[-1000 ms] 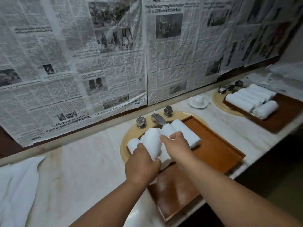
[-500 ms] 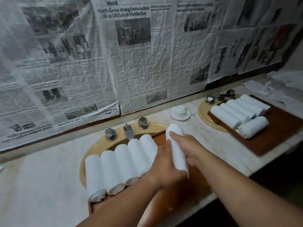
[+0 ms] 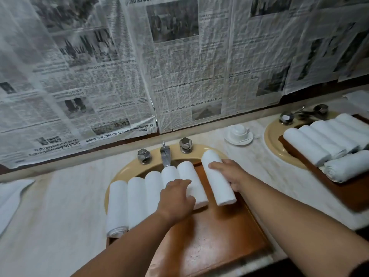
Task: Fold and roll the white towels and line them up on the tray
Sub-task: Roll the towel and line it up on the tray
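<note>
A brown wooden tray (image 3: pixel 215 242) lies over a yellow sink. Several rolled white towels (image 3: pixel 135 198) lie side by side along its far left part. My right hand (image 3: pixel 231 174) grips one more rolled towel (image 3: pixel 216 176) at the right end of the row, a small gap apart from its neighbour. My left hand (image 3: pixel 175 198) rests on the neighbouring rolls with its fingers stretched over them.
A tap (image 3: pixel 165 154) and two knobs stand behind the tray. A white cup on a saucer (image 3: pixel 238 132) sits on the marble counter. A second tray (image 3: pixel 339 188) with rolled towels lies to the right. Loose white cloth (image 3: pixel 10 198) is at the left edge. Newspaper covers the wall.
My right hand has brought the roll down from above the tray to the end of the row. My left hand let go of that roll and moved onto the neighbouring rolls.
</note>
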